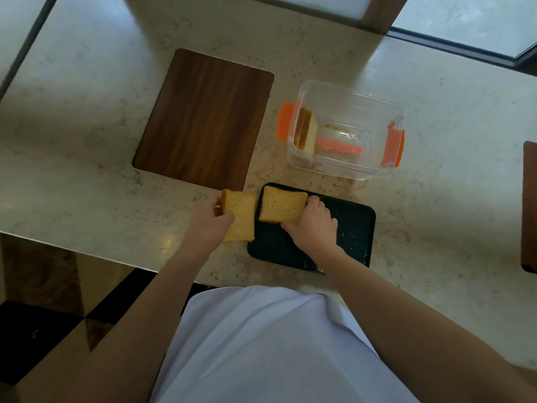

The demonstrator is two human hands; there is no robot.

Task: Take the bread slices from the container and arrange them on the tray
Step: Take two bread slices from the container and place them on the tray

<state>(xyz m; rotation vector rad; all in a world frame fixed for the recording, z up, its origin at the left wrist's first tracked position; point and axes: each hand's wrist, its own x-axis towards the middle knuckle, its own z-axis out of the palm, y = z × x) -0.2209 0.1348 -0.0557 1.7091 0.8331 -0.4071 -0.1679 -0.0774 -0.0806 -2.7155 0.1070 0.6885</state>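
From the head view, our left grip [216,218] closes on one bread slice [239,216] just left of the dark tray [354,228]; our right grip [315,223] holds another slice [280,203] at the tray's far-left corner. More slices [305,130] stand in the clear container [377,112] farther back on the table [87,112].

Both bare forearms reach forward from a white-shirted torso, angling inward so the hands sit near each other. The left hand [209,219] is turned palm-rightward, thumb on top and fingers underneath, its grip closed on one bread slice [239,218]. The right hand [315,223] is knuckles-up, fingers curled down, pinching the edge of a second slice [281,204]. The wrists stay fairly straight, and the elbows are spread wide.
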